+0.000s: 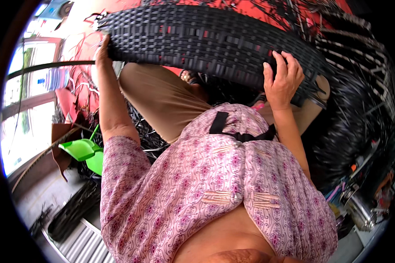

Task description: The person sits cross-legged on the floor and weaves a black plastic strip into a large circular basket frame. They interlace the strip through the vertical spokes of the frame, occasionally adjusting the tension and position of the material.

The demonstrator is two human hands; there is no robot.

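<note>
Both hands (281,79) grip the black woven mat (206,39).

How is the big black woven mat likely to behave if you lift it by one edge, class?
The black woven mat probably bends rather than staying flat: it curves between the left hand and right hand. It looks light for its size. Loose strand ends may snag.
</note>
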